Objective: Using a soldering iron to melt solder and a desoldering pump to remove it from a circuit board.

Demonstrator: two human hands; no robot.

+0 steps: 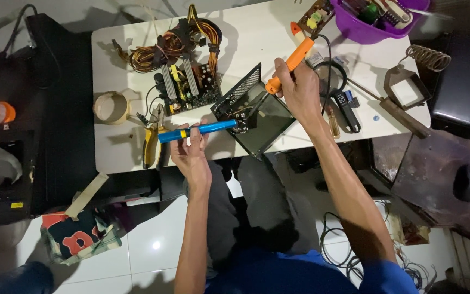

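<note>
Blue-shirted shoulders fill the frame's bottom; above, the white desk point(246, 43). At centre the metal casing point(259, 111) wants steadying. Right hand point(299, 90) grips the orange soldering iron point(289, 62); left hand point(190, 149) clasps the blue desoldering pump point(199, 130), nozzle close.

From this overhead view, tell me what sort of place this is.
Probably a home electronics repair bench. The right hand holds an orange soldering iron and the left hand a blue desoldering pump over an opened metal case, with a wired circuit board on the white table.
</note>
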